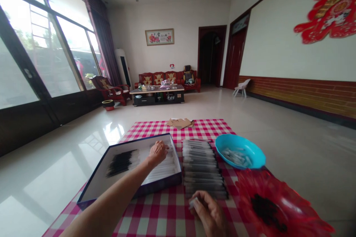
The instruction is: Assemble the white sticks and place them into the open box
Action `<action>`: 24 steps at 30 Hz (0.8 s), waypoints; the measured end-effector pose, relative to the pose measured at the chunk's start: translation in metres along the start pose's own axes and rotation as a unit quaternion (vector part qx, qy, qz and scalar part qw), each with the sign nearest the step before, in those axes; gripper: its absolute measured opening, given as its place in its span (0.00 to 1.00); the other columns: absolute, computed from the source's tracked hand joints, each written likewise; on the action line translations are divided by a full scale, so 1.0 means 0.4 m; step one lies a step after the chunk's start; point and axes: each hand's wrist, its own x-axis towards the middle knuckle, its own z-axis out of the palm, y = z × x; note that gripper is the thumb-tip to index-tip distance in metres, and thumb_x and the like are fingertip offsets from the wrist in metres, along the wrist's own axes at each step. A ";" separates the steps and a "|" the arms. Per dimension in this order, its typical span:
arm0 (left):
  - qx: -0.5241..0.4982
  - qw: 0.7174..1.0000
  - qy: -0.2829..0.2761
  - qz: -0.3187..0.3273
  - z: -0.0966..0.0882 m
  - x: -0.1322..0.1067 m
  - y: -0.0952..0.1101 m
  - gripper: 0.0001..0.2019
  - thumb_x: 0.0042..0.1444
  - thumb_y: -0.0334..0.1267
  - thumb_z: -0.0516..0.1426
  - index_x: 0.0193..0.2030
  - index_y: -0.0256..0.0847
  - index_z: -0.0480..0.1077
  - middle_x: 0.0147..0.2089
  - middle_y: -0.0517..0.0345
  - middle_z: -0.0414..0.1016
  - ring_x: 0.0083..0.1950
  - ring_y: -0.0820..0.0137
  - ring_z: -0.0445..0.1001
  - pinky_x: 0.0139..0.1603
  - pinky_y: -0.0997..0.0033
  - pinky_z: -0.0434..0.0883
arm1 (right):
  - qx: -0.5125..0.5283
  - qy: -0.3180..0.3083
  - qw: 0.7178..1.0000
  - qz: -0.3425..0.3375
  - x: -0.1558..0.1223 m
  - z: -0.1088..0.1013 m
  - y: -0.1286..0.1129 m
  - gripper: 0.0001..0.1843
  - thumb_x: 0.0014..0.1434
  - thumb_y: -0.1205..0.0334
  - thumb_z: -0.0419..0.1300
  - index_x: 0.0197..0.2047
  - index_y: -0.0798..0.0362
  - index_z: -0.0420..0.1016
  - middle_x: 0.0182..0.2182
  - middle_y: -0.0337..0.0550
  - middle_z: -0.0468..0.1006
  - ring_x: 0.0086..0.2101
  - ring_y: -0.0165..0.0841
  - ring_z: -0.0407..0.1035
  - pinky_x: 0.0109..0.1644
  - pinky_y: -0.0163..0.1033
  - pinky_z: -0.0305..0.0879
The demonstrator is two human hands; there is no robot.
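My left hand (158,152) reaches into a shallow blue-edged box (91,189) on the red checked tablecloth (167,211), its fingers curled over a row of clear thin tubes (164,168) at the box's right side. A bunch of black-tipped pieces (121,163) lies in the box's left half. My right hand (208,213) is near the table's front edge, pinching a small clear tube (193,203). A long stack of clear sleeves with dark ends (201,166) lies between the two hands.
A turquoise bowl (240,152) holds several small clear tubes. A red tray (280,207) with a heap of small black parts sits at the front right. Flattened cardboard (180,122) lies at the far edge. Beyond is shiny floor, a sofa and a coffee table (158,94).
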 end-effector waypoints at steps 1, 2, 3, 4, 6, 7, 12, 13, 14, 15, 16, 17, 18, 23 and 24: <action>0.000 1.000 0.002 -0.001 0.001 0.001 0.000 0.12 0.55 0.35 0.54 0.45 0.44 0.75 0.47 0.52 0.72 0.52 0.63 0.67 0.47 0.70 0.67 | 0.005 -0.005 1.000 0.000 0.001 -0.001 0.003 0.17 0.49 0.45 0.60 0.29 0.51 0.72 0.21 0.36 0.69 0.23 0.30 0.61 0.27 0.33 0.58; 0.000 1.000 0.004 -0.003 0.000 0.002 -0.001 0.12 0.55 0.35 0.54 0.44 0.44 0.75 0.46 0.52 0.72 0.52 0.63 0.67 0.47 0.70 0.67 | 0.010 -0.010 1.000 -0.001 0.001 -0.002 0.006 0.17 0.49 0.45 0.60 0.29 0.51 0.71 0.21 0.36 0.69 0.23 0.30 0.61 0.27 0.33 0.58; -0.001 1.000 0.007 -0.003 -0.002 0.003 -0.001 0.12 0.54 0.34 0.55 0.44 0.43 0.75 0.46 0.51 0.73 0.51 0.63 0.68 0.46 0.70 0.67 | 0.012 -0.020 1.000 -0.003 0.002 -0.005 0.007 0.17 0.50 0.46 0.60 0.30 0.52 0.71 0.21 0.36 0.69 0.23 0.30 0.62 0.27 0.33 0.58; -0.003 1.000 0.012 -0.003 -0.009 0.005 0.000 0.12 0.54 0.33 0.55 0.43 0.43 0.75 0.46 0.51 0.73 0.51 0.62 0.68 0.46 0.71 0.67 | 0.011 -0.031 0.999 -0.004 0.001 -0.008 0.007 0.16 0.51 0.46 0.59 0.30 0.52 0.71 0.21 0.37 0.69 0.24 0.30 0.62 0.28 0.33 0.58; -0.012 1.000 0.027 0.001 -0.031 0.003 0.006 0.12 0.53 0.33 0.56 0.43 0.42 0.75 0.45 0.52 0.73 0.50 0.62 0.69 0.46 0.70 0.67 | 0.007 -0.050 0.999 -0.007 0.000 -0.015 0.004 0.15 0.54 0.48 0.58 0.32 0.53 0.71 0.22 0.37 0.70 0.25 0.30 0.63 0.29 0.33 0.59; -0.019 0.999 0.040 0.006 -0.047 -0.003 0.011 0.12 0.53 0.34 0.55 0.44 0.43 0.74 0.46 0.52 0.73 0.50 0.63 0.69 0.47 0.70 0.67 | 0.005 -0.056 0.998 -0.008 -0.002 -0.017 0.002 0.14 0.55 0.50 0.58 0.32 0.53 0.71 0.23 0.37 0.70 0.25 0.30 0.63 0.29 0.33 0.59; -0.107 0.974 0.184 0.081 -0.103 -0.132 0.063 0.13 0.60 0.39 0.49 0.48 0.44 0.71 0.46 0.57 0.73 0.44 0.68 0.72 0.47 0.71 0.67 | 0.027 -0.046 0.999 -0.009 -0.007 -0.013 -0.010 0.11 0.55 0.53 0.58 0.34 0.53 0.71 0.23 0.37 0.72 0.24 0.29 0.64 0.28 0.32 0.59; -0.143 0.954 0.235 0.116 -0.095 -0.178 0.076 0.12 0.61 0.40 0.49 0.46 0.43 0.71 0.42 0.57 0.73 0.42 0.69 0.72 0.45 0.71 0.68 | 0.033 -0.044 0.998 -0.009 -0.008 -0.012 -0.013 0.11 0.55 0.54 0.58 0.34 0.53 0.71 0.23 0.37 0.73 0.24 0.29 0.64 0.28 0.32 0.59; -0.171 0.938 0.262 0.150 -0.079 -0.224 0.089 0.12 0.61 0.39 0.49 0.45 0.42 0.71 0.39 0.57 0.73 0.41 0.69 0.72 0.44 0.71 0.68 | 0.037 -0.044 0.998 -0.010 -0.008 -0.011 -0.016 0.11 0.55 0.53 0.58 0.34 0.53 0.71 0.24 0.38 0.73 0.25 0.30 0.65 0.29 0.32 0.60; -0.192 0.926 0.271 0.178 -0.054 -0.269 0.101 0.11 0.61 0.37 0.49 0.45 0.41 0.70 0.37 0.57 0.73 0.39 0.69 0.72 0.42 0.72 0.68 | 0.036 -0.044 0.998 -0.012 -0.008 -0.011 -0.018 0.12 0.56 0.53 0.58 0.34 0.53 0.71 0.25 0.38 0.73 0.26 0.30 0.66 0.29 0.32 0.60; -0.207 0.920 0.268 0.198 -0.025 -0.307 0.111 0.11 0.61 0.35 0.49 0.45 0.40 0.70 0.35 0.56 0.73 0.38 0.70 0.72 0.40 0.72 0.68 | 0.030 -0.044 0.998 -0.018 -0.008 -0.012 -0.020 0.12 0.56 0.53 0.57 0.35 0.53 0.71 0.26 0.39 0.74 0.27 0.30 0.66 0.30 0.32 0.61; -0.219 0.914 0.270 0.212 0.008 -0.338 0.120 0.11 0.61 0.34 0.48 0.45 0.40 0.70 0.33 0.56 0.72 0.36 0.70 0.71 0.39 0.73 0.68 | 0.017 -0.041 0.999 -0.025 -0.008 -0.014 -0.020 0.12 0.57 0.53 0.56 0.37 0.53 0.71 0.28 0.39 0.74 0.28 0.30 0.66 0.31 0.32 0.61; -0.224 0.912 0.261 0.225 0.039 -0.360 0.125 0.12 0.61 0.32 0.47 0.46 0.40 0.69 0.32 0.57 0.71 0.35 0.71 0.71 0.38 0.73 0.68 | 0.000 -0.036 0.999 -0.035 -0.009 -0.016 -0.019 0.12 0.58 0.53 0.56 0.38 0.52 0.71 0.29 0.39 0.74 0.29 0.30 0.66 0.32 0.32 0.62; -0.228 0.913 0.233 0.246 0.126 -0.363 0.122 0.13 0.62 0.30 0.46 0.47 0.39 0.68 0.30 0.57 0.69 0.33 0.70 0.69 0.35 0.73 0.68 | -0.084 -0.001 0.992 -0.093 -0.018 -0.007 0.005 0.15 0.59 0.52 0.54 0.44 0.52 0.70 0.33 0.40 0.75 0.31 0.30 0.68 0.36 0.33 0.65; -0.232 0.912 0.236 0.244 0.129 -0.357 0.119 0.13 0.62 0.31 0.46 0.47 0.39 0.68 0.30 0.57 0.68 0.33 0.70 0.69 0.34 0.73 0.67 | -0.085 0.002 0.992 -0.097 -0.018 -0.002 0.003 0.16 0.59 0.51 0.53 0.45 0.52 0.70 0.33 0.41 0.76 0.32 0.31 0.69 0.37 0.33 0.66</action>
